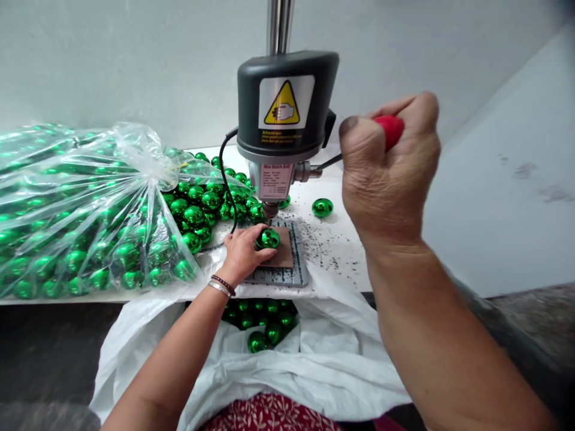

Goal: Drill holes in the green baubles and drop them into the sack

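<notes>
A small bench drill (pixel 287 108) stands in the middle, with a warning label on its dark housing. Under its chuck (pixel 271 209), a shiny green ball (pixel 269 238) rests on a brown board (pixel 284 254) laid over the grey drill base (pixel 299 275). My left hand (pixel 245 251) grips this ball from the left, thumb at the near side and fingers at the far side. The drill bit comes down to the ball's top; whether it is inside cannot be told. Raised at the right, my right hand (pixel 390 173) is closed around the red knob (pixel 390 130) of the drill's feed lever (pixel 330 161).
A clear plastic bag (pixel 144 155) full of green balls lies at the left, with loose balls (pixel 209 200) beside it. One ball (pixel 322 208) sits to the right among dark shavings. Below the table edge, a white sack (pixel 332 353) holds more balls. A black cable (pixel 227 179) runs left of the drill.
</notes>
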Available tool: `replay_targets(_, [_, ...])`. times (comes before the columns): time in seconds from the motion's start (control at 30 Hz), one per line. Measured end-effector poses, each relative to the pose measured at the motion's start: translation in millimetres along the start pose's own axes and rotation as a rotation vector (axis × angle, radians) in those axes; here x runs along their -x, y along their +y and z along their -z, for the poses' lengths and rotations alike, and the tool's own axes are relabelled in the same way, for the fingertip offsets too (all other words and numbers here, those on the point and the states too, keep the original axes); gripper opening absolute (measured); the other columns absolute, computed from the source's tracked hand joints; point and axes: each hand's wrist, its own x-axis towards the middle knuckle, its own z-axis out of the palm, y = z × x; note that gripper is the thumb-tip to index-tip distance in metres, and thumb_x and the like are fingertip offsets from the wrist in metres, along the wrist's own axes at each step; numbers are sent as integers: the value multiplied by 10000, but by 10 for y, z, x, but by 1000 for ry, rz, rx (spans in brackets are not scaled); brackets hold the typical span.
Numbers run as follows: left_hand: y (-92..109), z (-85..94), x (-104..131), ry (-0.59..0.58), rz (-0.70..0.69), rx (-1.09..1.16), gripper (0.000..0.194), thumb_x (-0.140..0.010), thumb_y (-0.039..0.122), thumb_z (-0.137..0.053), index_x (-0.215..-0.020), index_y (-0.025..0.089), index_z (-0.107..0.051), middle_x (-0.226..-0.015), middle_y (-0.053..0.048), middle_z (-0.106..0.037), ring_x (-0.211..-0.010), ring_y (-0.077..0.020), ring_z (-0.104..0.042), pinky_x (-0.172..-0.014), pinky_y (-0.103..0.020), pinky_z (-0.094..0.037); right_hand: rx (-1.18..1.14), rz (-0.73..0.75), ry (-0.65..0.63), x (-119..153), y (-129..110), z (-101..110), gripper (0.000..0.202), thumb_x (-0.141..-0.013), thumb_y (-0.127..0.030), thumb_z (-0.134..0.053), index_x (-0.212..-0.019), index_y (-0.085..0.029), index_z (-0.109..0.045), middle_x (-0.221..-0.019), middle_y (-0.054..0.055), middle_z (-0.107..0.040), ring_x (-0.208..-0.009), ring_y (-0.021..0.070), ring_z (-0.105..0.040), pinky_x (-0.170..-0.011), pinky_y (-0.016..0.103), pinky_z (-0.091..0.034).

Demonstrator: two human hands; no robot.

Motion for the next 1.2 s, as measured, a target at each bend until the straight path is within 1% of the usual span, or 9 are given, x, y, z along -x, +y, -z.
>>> replay_targets(0.07, [-2,-14,-4,-16,37,34,550,-735,379,-764,-1264,298,-636,-1239,-53,-698,-1154,-295,-573,-1068,-475,-324,2,16,15,19,18,3,252,-898,-388,-493,-805,-170,-406,-700,-81,-398,-636,-26,-423,-657,134,-410])
replay_targets(0.13, [-1,-20,-7,-21,61,60,569,-731,388,-763,-1275,283,-633,-1213,-58,-708,-1135,-297,-581,-1051,-462,-347,18,34,18,49,36,10,229,-898,-353,-508,-808,-175,-396,-696,-81,-397,-623,-25,-394,-630,119,-390])
replay_targets(0.3, [10,-29,8,-17,62,74,532,-736,403,-753,-1244,283,-648,-1130,-48,-725,-1106,-298,-584,-1021,-452,-371,24,69,30,140,56,44,155,-869,-264,-524,-796,-177,-419,-701,-67,-445,-614,-4,-389,-595,135,-373])
replay_targets(0.43, [15,-34,18,-18,82,59,523,-742,404,-746,-1242,291,-644,-1102,-49,-720,-1116,-300,-579,-1015,-448,-372,41,82,33,180,61,79,155,-839,-268,-522,-754,-173,-434,-663,-59,-452,-595,11,-376,-580,159,-371])
replay_targets(0.67, [-15,-54,19,-16,62,69,478,-747,399,-738,-1209,306,-653,-1078,-40,-716,-1116,-302,-569,-1007,-447,-371,82,91,-2,236,63,143,138,-773,-274,-511,-689,-183,-452,-571,-71,-440,-520,27,-359,-541,189,-366])
replay_targets(0.87, [-26,-60,20,-32,63,63,494,-768,418,-720,-1241,303,-633,-1092,-52,-704,-1130,-313,-559,-1008,-479,-349,90,94,-12,263,71,156,135,-761,-276,-501,-672,-186,-456,-575,-68,-477,-505,28,-385,-529,193,-385])
replay_targets(1.03, [-30,-73,25,-20,67,43,498,-765,437,-724,-1239,317,-633,-1053,-39,-700,-1096,-290,-565,-986,-442,-365,110,211,33,310,139,140,122,-759,-237,-521,-679,-178,-450,-545,-86,-432,-471,10,-350,-498,166,-351])
replay_targets(1.13, [-38,-88,30,-12,75,56,497,-760,442,-729,-1233,319,-637,-1041,-34,-695,-1088,-287,-567,-978,-428,-370,107,268,88,376,187,123,114,-776,-221,-547,-705,-179,-468,-570,-77,-450,-499,14,-388,-522,167,-368])
replay_targets(1.2, [-46,-98,33,-11,78,72,494,-765,440,-725,-1233,313,-635,-1066,-38,-694,-1100,-286,-565,-978,-423,-368,104,259,108,436,217,110,110,-799,-228,-550,-726,-188,-479,-604,-63,-481,-537,28,-435,-553,179,-391])
